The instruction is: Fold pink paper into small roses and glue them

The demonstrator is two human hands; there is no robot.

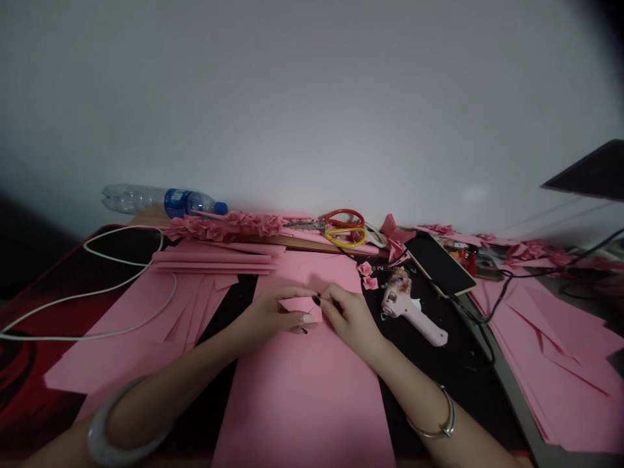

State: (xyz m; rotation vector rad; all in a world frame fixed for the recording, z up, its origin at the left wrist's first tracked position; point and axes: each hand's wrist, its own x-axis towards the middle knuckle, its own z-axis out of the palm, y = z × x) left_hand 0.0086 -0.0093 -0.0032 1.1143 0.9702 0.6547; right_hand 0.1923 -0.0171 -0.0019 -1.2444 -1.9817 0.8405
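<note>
Both hands meet over a long pink paper sheet (312, 390) in the middle of the table. Between them is a small folded pink paper piece (299, 303). My left hand (268, 315) grips it from the left, thumb in front and fingers behind. My right hand (348, 315) pinches its right edge, thumb and forefinger together. Two small pink paper roses (369, 283) lie just beyond my right hand, and a pale pink glue gun (414, 312) rests to the right of it.
Rolled pink paper (214, 263) and loose sheets (141, 305) lie left. Scissors (345, 227), paper roses (268, 224) and a bottle (166, 200) line the back. A phone (441, 263), black cables (490, 318) and stacked pink sheets (560, 364) are right.
</note>
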